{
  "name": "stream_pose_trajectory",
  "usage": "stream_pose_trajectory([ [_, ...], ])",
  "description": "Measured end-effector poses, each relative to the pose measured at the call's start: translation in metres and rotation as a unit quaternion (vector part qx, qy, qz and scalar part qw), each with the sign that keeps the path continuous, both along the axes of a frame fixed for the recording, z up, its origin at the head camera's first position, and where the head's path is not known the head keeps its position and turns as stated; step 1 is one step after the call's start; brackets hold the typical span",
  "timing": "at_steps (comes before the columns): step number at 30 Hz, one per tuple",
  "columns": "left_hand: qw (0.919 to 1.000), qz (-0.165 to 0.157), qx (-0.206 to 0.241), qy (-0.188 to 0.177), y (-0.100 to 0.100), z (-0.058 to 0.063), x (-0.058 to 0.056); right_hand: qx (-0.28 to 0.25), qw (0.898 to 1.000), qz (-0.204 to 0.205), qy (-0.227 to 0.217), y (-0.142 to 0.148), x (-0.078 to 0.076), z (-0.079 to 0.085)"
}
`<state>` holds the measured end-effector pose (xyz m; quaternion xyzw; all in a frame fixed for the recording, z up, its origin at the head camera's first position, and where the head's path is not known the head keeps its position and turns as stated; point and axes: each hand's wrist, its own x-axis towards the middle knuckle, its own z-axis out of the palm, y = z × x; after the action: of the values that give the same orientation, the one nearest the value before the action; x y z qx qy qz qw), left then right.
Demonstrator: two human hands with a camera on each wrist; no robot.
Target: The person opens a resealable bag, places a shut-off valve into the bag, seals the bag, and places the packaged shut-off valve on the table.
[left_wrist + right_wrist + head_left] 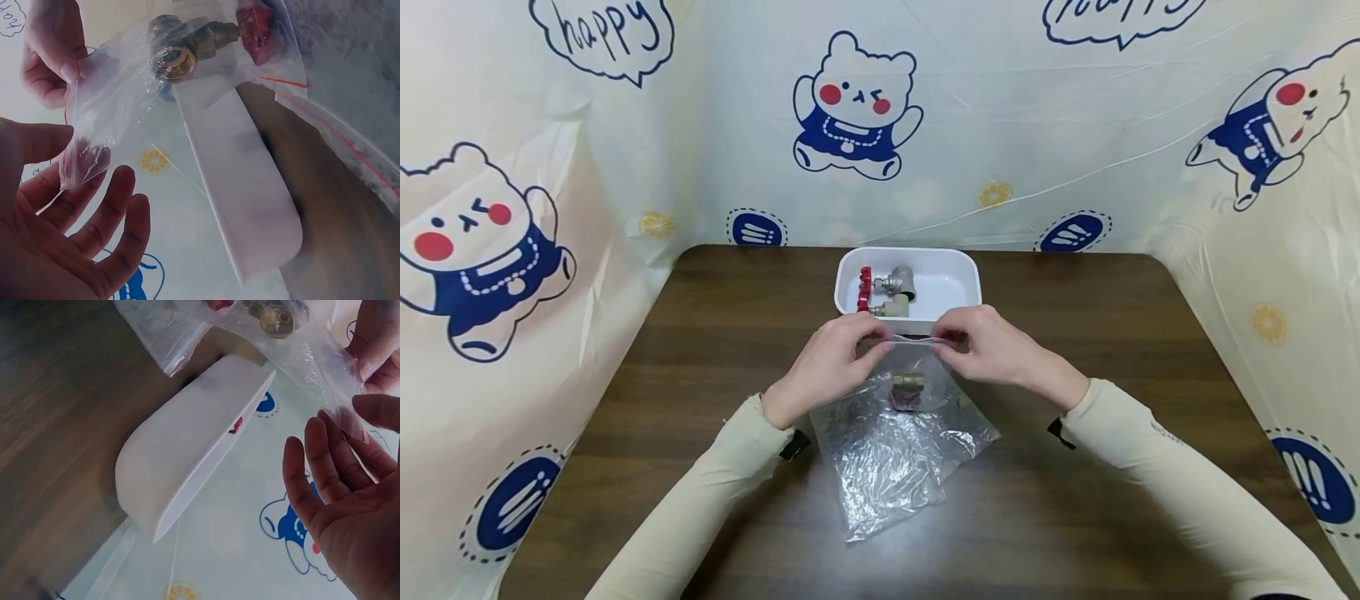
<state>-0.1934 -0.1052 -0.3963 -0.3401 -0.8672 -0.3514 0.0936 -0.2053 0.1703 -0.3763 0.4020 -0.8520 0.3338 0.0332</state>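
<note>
Left hand (829, 360): thumb and forefinger pinch the left end of the mouth of a clear zip bag (898, 433), the other fingers (103, 215) spread loose in the left wrist view. Right hand (988, 343): pinches the right end of the same mouth, its remaining fingers (315, 465) straight and fanned in the right wrist view. Zip bag: held at its top edge between both hands, its crumpled body lying on the table toward 6 o'clock; a red seal line runs along the mouth. Brass valve (907, 389) with a red handle: inside the bag, just below the hands. White tray (964, 283): at 12 o'clock from the hands, just beyond the bag's mouth, holding two silver-coloured valves (895, 293) with red handles at its left side. Dark wooden table (1120, 333): bears all items. Cartoon-bear plastic sheeting (857, 108): screens the table on three sides.
</note>
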Motion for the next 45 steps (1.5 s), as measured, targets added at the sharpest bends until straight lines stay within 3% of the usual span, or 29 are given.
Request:
stream_pose_trajectory([
  [8,0.9996,-0.009,-0.005,0.027,0.005,-0.004,-0.002,0.009,1.0,-0.001,0.025,-0.003,0.003,0.002],
  [17,0.9991,0.0,-0.014,0.039,0.008,-0.001,-0.003,0.019,1.0,0.007,-0.01,-0.012,0.003,0.001],
  [28,0.9996,-0.007,0.023,-0.017,-0.002,-0.003,-0.001,0.037,0.998,-0.007,0.048,-0.022,0.007,-0.001],
  [45,0.9985,-0.019,0.036,-0.036,-0.007,-0.005,0.001,0.036,0.996,-0.022,0.076,-0.019,0.016,0.0],
])
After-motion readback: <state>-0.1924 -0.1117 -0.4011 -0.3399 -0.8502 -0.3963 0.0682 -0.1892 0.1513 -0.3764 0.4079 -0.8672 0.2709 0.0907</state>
